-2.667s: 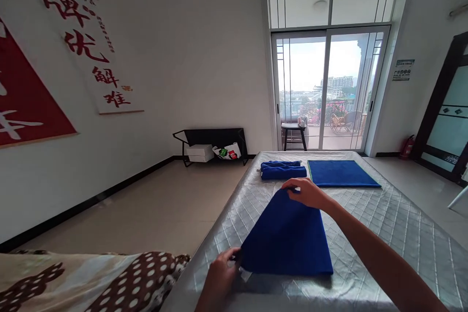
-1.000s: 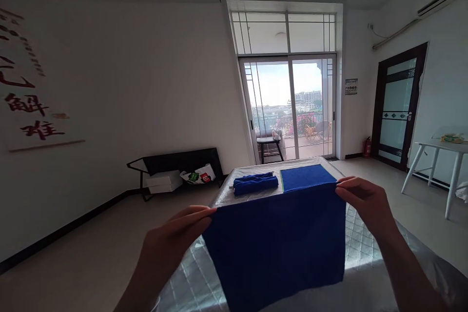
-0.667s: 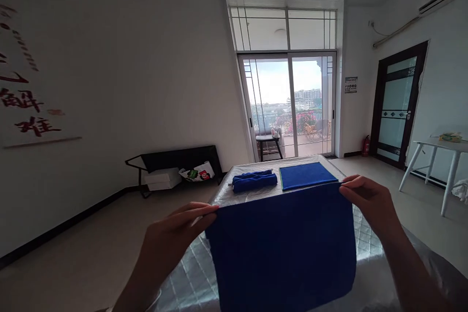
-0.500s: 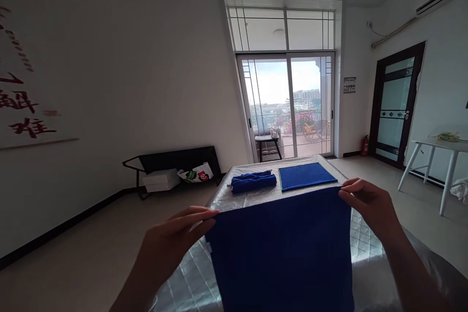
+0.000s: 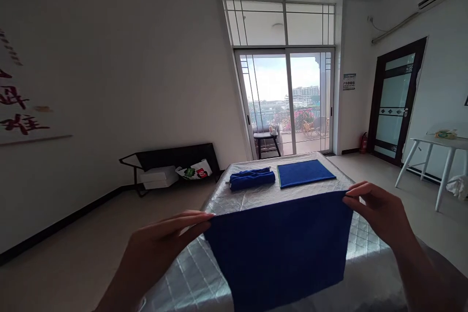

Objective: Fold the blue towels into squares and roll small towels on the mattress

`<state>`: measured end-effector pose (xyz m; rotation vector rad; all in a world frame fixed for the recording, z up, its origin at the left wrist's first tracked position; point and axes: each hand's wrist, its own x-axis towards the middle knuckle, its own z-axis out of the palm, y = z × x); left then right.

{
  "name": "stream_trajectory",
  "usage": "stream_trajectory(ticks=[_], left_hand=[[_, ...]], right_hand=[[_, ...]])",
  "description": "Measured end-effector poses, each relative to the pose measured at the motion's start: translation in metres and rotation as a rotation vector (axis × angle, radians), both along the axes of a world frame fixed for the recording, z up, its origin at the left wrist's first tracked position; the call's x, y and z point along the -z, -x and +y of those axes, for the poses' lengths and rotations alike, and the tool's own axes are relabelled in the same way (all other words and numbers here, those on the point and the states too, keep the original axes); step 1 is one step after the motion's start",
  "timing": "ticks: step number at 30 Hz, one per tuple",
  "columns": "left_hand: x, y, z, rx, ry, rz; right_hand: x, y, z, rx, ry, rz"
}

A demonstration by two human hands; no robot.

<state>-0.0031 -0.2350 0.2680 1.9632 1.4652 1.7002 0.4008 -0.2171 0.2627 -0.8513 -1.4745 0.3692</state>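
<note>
A dark blue cloth (image 5: 278, 248) hangs stretched between my two hands, its top edge slanting slightly up to the right. My left hand (image 5: 175, 234) pinches its upper left corner between thumb and fingers. At the upper right corner, my right hand (image 5: 376, 207) grips the cloth the same way. Behind it on the silvery quilted cover (image 5: 195, 273) lie a rolled or bunched blue cloth (image 5: 252, 179) and, to its right, a flat folded blue cloth (image 5: 305, 173) with a green edge. The hanging cloth hides part of the cover.
A black bench-like frame (image 5: 171, 163) with white boxes (image 5: 158, 178) and a printed bag (image 5: 195, 170) stands by the left wall. Sliding glass doors (image 5: 288, 102) are ahead. To the right are a white table (image 5: 438, 142), a dark-framed door (image 5: 395, 102) and a fire extinguisher (image 5: 363, 143).
The cloth's lower edge has swung up and away, so its bottom right corner now shows. My hands have moved slightly apart, and the view has shifted a little.
</note>
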Motion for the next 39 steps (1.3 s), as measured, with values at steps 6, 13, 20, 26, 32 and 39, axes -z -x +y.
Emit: stream_trajectory(ticks=[6, 13, 20, 26, 32, 39], left_hand=[[-0.003, 0.001, 0.0, 0.017, -0.054, 0.12], [-0.002, 0.0, 0.003, 0.126, -0.079, 0.221], [0.001, -0.016, -0.003, 0.415, -0.031, 0.25], [0.015, -0.068, -0.019, 0.647, 0.058, 0.188], [0.033, -0.132, -0.011, 0.794, 0.18, 0.112], [0.099, -0.13, 0.049, 0.569, 0.438, -0.067]], right_hand=[[0.005, -0.005, -0.003, 0.155, -0.044, -0.107], [0.0, -0.009, -0.007, 0.191, -0.1, -0.336], [0.0, -0.032, -0.02, 0.267, -0.08, -0.442], [0.013, -0.077, -0.034, 0.557, 0.165, -0.44], [-0.012, -0.068, 0.021, 0.766, 0.166, -0.32], [0.013, 0.03, 0.174, 0.324, 0.203, -0.612]])
